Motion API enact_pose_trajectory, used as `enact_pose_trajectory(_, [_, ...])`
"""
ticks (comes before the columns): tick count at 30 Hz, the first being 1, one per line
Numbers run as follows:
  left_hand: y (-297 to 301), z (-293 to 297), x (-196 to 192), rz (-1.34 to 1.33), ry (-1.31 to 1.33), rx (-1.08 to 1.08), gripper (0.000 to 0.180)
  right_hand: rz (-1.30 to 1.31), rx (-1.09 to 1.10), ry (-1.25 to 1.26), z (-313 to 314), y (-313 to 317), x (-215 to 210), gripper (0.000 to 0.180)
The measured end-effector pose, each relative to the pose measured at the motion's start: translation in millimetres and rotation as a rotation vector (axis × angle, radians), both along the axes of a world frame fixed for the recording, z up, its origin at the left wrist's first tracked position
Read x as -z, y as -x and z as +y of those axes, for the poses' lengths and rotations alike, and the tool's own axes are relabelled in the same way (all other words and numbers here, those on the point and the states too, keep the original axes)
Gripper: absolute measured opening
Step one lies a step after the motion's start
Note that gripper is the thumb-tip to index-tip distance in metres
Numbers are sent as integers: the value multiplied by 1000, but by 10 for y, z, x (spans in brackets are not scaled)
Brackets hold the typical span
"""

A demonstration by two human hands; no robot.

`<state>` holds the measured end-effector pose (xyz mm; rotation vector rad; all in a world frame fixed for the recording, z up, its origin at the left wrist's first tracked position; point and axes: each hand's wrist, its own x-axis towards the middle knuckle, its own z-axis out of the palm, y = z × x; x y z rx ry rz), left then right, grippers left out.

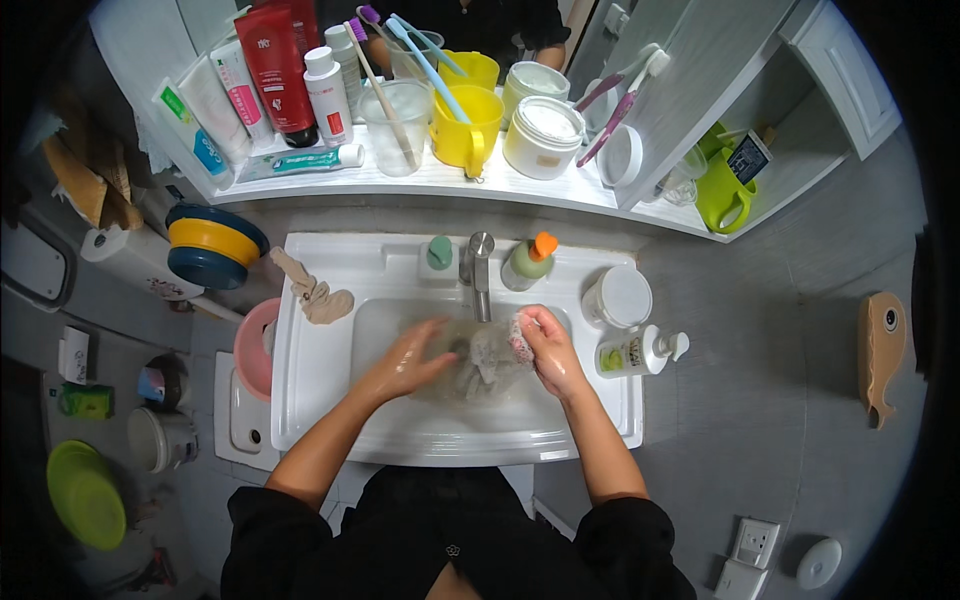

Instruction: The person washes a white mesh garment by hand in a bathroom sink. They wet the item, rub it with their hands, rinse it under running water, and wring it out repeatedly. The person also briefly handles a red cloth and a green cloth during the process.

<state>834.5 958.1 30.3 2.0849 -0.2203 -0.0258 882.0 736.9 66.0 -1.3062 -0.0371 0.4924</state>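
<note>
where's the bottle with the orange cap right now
In the head view, the bottle with the orange cap stands on the back ledge of the sink, just right of the faucet and above the right hand.

- Our left hand (pixel 410 360) lies open in the white sink (pixel 320 380), fingers on a wet grey cloth (pixel 480 362) in the water.
- Our right hand (pixel 548 350) closes its grip on the cloth's pinkish end, just below the chrome tap (pixel 481 268).
- A pump bottle (pixel 640 352) lies beside our right hand on the sink's rim.
- Above, a shelf (pixel 420 180) carries a yellow mug (pixel 466 125), tubes and white jars.
</note>
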Motion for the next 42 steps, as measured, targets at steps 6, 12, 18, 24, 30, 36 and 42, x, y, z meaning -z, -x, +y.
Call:
enact_pose_trajectory(6, [-365,-435,-617,449,435,413,31,-93,-191,-37,-30,-178,-802,10])
enact_pose_trajectory(12, [-532,-368,-441,25,539,288,18,-328,-206,369,-276,-214,-1222,18])
enact_pose_trajectory(18, [-514,-328,-797,82,331,275,18,-176,-80,428,-328,-190,-1309,14])
enact_pose_trajectory(24, [-485,-258,-516,35,204,123,17,-515,21,218,-117,-142,-1754,15])
enact_pose_trajectory(30, [-465,203,16,-55,106,-257,15,-588,235,-159,-444,-320,-2128,18])
enact_pose_trajectory(36, [-549,853,-486,-254,-26,-438,15,-733,402,-262,-1002,-397,-2572,22])
enact_pose_trajectory(42, [-488,1222,-1194,-111,292,-309,8,-851,380,-255,-1142,-446,-2962,22])
